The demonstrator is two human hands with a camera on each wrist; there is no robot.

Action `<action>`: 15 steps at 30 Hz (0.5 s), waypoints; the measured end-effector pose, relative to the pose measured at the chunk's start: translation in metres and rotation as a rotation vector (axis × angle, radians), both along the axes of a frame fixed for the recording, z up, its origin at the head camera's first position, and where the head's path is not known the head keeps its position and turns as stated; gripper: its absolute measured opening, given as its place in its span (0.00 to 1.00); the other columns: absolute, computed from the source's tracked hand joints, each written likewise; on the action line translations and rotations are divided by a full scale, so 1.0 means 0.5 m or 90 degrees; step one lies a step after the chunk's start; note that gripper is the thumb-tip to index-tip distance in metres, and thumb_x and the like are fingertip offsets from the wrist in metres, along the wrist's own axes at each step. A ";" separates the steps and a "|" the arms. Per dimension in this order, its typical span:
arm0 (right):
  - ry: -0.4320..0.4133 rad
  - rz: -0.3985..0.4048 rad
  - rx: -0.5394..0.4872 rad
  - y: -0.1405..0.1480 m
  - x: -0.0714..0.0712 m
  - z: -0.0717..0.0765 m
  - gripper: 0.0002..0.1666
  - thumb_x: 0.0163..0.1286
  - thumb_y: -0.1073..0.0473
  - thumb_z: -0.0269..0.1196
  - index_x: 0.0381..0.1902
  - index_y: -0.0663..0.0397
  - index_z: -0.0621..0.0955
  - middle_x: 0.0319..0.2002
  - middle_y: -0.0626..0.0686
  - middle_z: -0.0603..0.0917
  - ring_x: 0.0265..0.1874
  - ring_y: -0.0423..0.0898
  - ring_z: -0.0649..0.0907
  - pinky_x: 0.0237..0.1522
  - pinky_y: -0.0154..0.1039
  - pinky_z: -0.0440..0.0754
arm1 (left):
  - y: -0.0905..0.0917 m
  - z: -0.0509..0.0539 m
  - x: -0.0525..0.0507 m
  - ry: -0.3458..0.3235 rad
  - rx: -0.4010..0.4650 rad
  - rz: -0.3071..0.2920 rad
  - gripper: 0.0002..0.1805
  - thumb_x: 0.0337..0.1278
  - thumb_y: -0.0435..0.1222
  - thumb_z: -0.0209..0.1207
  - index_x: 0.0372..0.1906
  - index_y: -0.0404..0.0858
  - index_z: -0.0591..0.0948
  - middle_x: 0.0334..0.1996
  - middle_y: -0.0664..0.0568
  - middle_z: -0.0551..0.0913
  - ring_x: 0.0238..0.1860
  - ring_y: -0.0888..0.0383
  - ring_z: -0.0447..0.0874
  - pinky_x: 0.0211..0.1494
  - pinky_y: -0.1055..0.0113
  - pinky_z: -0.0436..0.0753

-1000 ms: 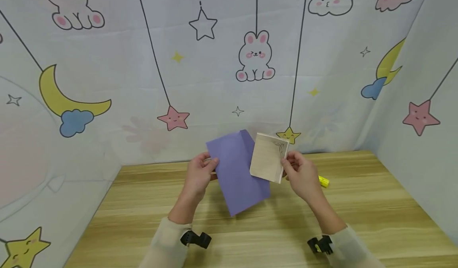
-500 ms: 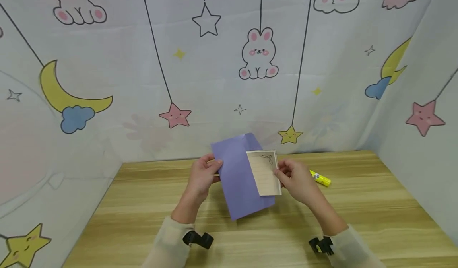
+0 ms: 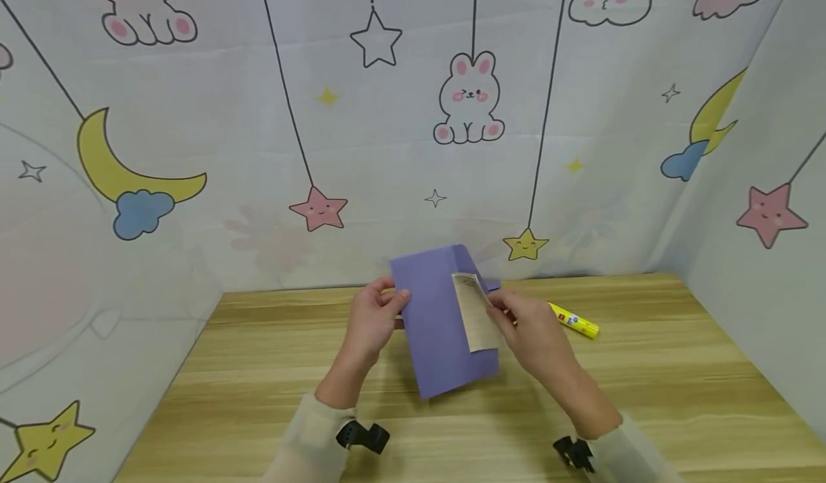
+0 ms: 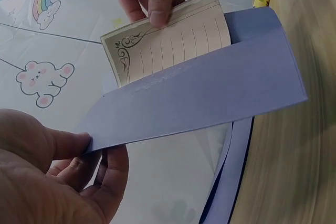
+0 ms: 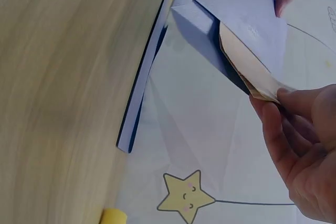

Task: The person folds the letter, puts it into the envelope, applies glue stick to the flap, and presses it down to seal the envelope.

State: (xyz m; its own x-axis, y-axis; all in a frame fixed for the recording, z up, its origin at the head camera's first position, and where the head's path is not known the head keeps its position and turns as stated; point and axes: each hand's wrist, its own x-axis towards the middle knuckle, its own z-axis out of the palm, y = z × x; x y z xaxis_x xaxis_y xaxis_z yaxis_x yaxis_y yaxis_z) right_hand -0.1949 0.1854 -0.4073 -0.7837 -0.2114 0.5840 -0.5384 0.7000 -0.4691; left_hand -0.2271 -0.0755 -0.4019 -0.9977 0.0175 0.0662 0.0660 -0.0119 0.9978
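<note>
A purple envelope is held up over the table, tilted. My left hand pinches its left edge between thumb and fingers. The right hand pinches the outer edge of cream lined notepaper, apparently folded or several sheets, with a dark scroll ornament in one corner. In the left wrist view part of the notepaper is inside the envelope, and the rest sticks out of its opening. The right wrist view shows the paper curving slightly between the envelope's walls; its inserted end is hidden.
Behind the envelope, another flat purple paper item lies on the wood-grain table, mostly hidden in the head view. A yellow printed tube lies right of the right hand. A patterned cloth hangs behind the table.
The right hand has moved the notepaper left and down, from in front of the envelope to partly inside it. The left hand keeps hold of the envelope, which has shifted slightly right.
</note>
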 end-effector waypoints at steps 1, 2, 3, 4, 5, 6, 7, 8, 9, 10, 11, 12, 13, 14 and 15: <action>-0.019 0.007 -0.015 0.000 0.000 0.000 0.07 0.70 0.69 0.72 0.45 0.58 0.89 0.34 0.48 0.89 0.28 0.40 0.83 0.30 0.36 0.85 | 0.000 -0.001 0.000 -0.001 -0.002 -0.003 0.12 0.76 0.27 0.60 0.57 0.26 0.81 0.37 0.39 0.91 0.31 0.58 0.88 0.35 0.60 0.89; -0.046 0.012 -0.036 0.000 0.000 -0.001 0.07 0.71 0.69 0.72 0.46 0.59 0.89 0.34 0.49 0.89 0.27 0.41 0.84 0.28 0.36 0.85 | -0.001 -0.001 0.000 -0.003 -0.003 -0.007 0.11 0.76 0.27 0.60 0.57 0.27 0.81 0.36 0.40 0.90 0.31 0.58 0.87 0.35 0.60 0.88; -0.077 0.015 -0.058 0.000 0.000 -0.001 0.08 0.72 0.68 0.71 0.47 0.59 0.88 0.35 0.50 0.90 0.27 0.41 0.84 0.28 0.37 0.85 | -0.002 -0.002 0.000 -0.006 -0.002 -0.012 0.11 0.76 0.27 0.60 0.57 0.27 0.81 0.36 0.41 0.90 0.31 0.58 0.87 0.35 0.60 0.88; -0.113 0.014 -0.081 0.002 -0.001 -0.001 0.08 0.73 0.68 0.71 0.48 0.60 0.88 0.36 0.51 0.90 0.28 0.42 0.86 0.28 0.38 0.86 | -0.002 -0.003 -0.001 -0.009 0.002 -0.018 0.11 0.76 0.27 0.60 0.57 0.27 0.81 0.35 0.42 0.90 0.31 0.58 0.87 0.35 0.61 0.88; -0.152 0.013 -0.107 0.003 -0.001 -0.001 0.09 0.74 0.66 0.70 0.50 0.60 0.88 0.37 0.52 0.91 0.29 0.43 0.87 0.28 0.39 0.87 | -0.002 -0.004 -0.001 -0.013 0.008 -0.026 0.11 0.76 0.28 0.60 0.57 0.27 0.81 0.35 0.43 0.90 0.31 0.58 0.87 0.35 0.61 0.88; -0.192 0.011 -0.135 0.005 -0.003 -0.002 0.10 0.75 0.65 0.69 0.52 0.61 0.87 0.38 0.54 0.91 0.30 0.44 0.88 0.28 0.41 0.88 | -0.003 -0.005 -0.001 -0.017 0.015 -0.034 0.12 0.77 0.28 0.60 0.58 0.27 0.80 0.35 0.44 0.90 0.31 0.58 0.87 0.35 0.62 0.88; -0.231 0.011 -0.161 0.008 -0.004 -0.002 0.11 0.75 0.65 0.69 0.53 0.62 0.86 0.39 0.55 0.91 0.31 0.46 0.88 0.29 0.43 0.88 | -0.003 -0.005 0.000 -0.023 0.026 -0.043 0.13 0.77 0.28 0.60 0.58 0.27 0.80 0.34 0.45 0.90 0.31 0.58 0.87 0.35 0.63 0.87; -0.268 0.011 -0.185 0.010 -0.006 -0.003 0.12 0.76 0.64 0.69 0.54 0.62 0.86 0.40 0.56 0.91 0.33 0.47 0.89 0.30 0.45 0.89 | -0.004 -0.006 -0.001 -0.030 0.037 -0.054 0.13 0.77 0.29 0.60 0.59 0.27 0.80 0.34 0.45 0.90 0.31 0.58 0.87 0.36 0.63 0.87; -0.300 0.014 -0.204 0.012 -0.008 -0.004 0.13 0.76 0.63 0.68 0.55 0.62 0.85 0.41 0.56 0.90 0.35 0.47 0.89 0.32 0.47 0.90 | -0.005 -0.007 -0.001 -0.037 0.048 -0.063 0.14 0.77 0.29 0.60 0.60 0.27 0.79 0.33 0.46 0.90 0.32 0.58 0.88 0.36 0.64 0.87; -0.330 0.018 -0.221 0.013 -0.009 -0.005 0.13 0.76 0.63 0.68 0.55 0.62 0.84 0.41 0.56 0.90 0.35 0.48 0.89 0.33 0.47 0.90 | -0.006 -0.008 -0.001 -0.043 0.059 -0.073 0.15 0.77 0.29 0.59 0.61 0.27 0.79 0.33 0.46 0.90 0.32 0.58 0.88 0.36 0.64 0.87; -0.356 0.025 -0.237 0.014 -0.011 -0.006 0.13 0.77 0.63 0.68 0.55 0.63 0.84 0.41 0.57 0.90 0.35 0.49 0.89 0.33 0.47 0.90 | -0.006 -0.008 -0.001 -0.049 0.068 -0.079 0.16 0.78 0.29 0.59 0.62 0.26 0.78 0.33 0.47 0.90 0.32 0.57 0.88 0.37 0.64 0.87; -0.377 0.032 -0.250 0.015 -0.012 -0.008 0.13 0.76 0.62 0.68 0.54 0.63 0.84 0.41 0.57 0.90 0.34 0.50 0.89 0.33 0.47 0.90 | -0.007 -0.010 -0.002 -0.055 0.073 -0.084 0.17 0.78 0.30 0.59 0.63 0.27 0.78 0.32 0.47 0.90 0.32 0.57 0.88 0.38 0.63 0.87; -0.395 0.040 -0.259 0.015 -0.013 -0.009 0.13 0.76 0.62 0.68 0.54 0.63 0.83 0.40 0.57 0.90 0.34 0.50 0.89 0.33 0.47 0.90 | -0.007 -0.010 -0.003 -0.059 0.079 -0.086 0.17 0.78 0.30 0.59 0.64 0.27 0.77 0.32 0.48 0.89 0.32 0.58 0.88 0.38 0.63 0.86; -0.408 0.042 -0.267 0.014 -0.013 -0.010 0.12 0.76 0.62 0.68 0.53 0.62 0.83 0.40 0.57 0.90 0.33 0.51 0.88 0.33 0.46 0.90 | -0.007 -0.011 -0.004 -0.062 0.081 -0.087 0.18 0.78 0.30 0.59 0.65 0.27 0.77 0.32 0.48 0.89 0.32 0.58 0.88 0.39 0.63 0.86; -0.417 0.043 -0.274 0.014 -0.013 -0.010 0.12 0.76 0.62 0.68 0.53 0.62 0.83 0.40 0.57 0.89 0.33 0.51 0.88 0.33 0.45 0.90 | -0.007 -0.011 -0.004 -0.063 0.082 -0.087 0.19 0.78 0.31 0.59 0.66 0.27 0.76 0.32 0.48 0.90 0.33 0.58 0.88 0.39 0.63 0.87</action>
State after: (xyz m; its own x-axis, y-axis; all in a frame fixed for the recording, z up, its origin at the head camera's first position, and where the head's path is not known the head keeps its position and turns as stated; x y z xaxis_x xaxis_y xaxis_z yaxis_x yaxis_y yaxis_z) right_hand -0.2016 0.1922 -0.4125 -0.9902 -0.1312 0.0484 -0.0932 0.3607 -0.9280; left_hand -0.2289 -0.0789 -0.4076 -0.9882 0.1515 -0.0220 -0.0437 -0.1415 0.9890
